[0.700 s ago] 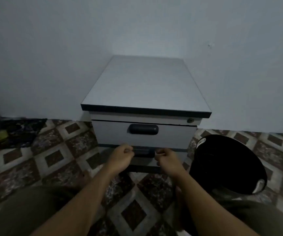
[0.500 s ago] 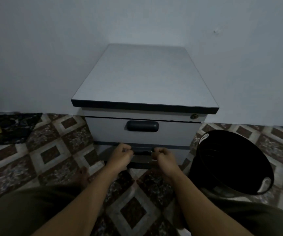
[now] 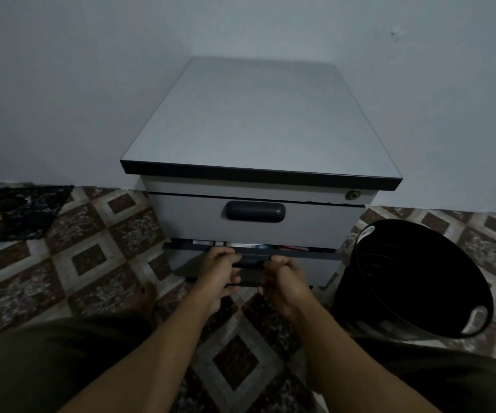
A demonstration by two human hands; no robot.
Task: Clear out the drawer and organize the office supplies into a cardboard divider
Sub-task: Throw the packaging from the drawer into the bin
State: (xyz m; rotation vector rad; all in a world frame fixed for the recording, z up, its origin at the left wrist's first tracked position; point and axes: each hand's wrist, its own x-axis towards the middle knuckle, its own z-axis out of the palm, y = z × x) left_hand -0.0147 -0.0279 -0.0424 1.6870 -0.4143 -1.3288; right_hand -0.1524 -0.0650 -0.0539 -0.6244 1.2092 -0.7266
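A grey drawer cabinet [image 3: 255, 123] stands in the corner against the wall. Its upper drawer [image 3: 181, 217] is closed and has a dark handle [image 3: 255, 211]. The lower drawer [image 3: 318, 259] is pulled out a little, and a thin strip of its contents [image 3: 240, 243] shows in the gap, too narrow to tell what they are. My left hand [image 3: 219, 272] and my right hand [image 3: 285, 278] both grip the lower drawer's dark handle [image 3: 252, 261], fingers curled over it, side by side. No cardboard divider is in view.
A black round bin [image 3: 419, 278] with white handles stands on the floor right of the cabinet. A dark patterned cloth [image 3: 17, 213] with a yellowish object lies at the far left. The floor is patterned tile [image 3: 85, 257]. My knees frame the bottom edge.
The lower drawer has slid out a little towards me, opening a gap that shows its contents. Both hands stay on its handle. The view has moved closer to the cabinet.
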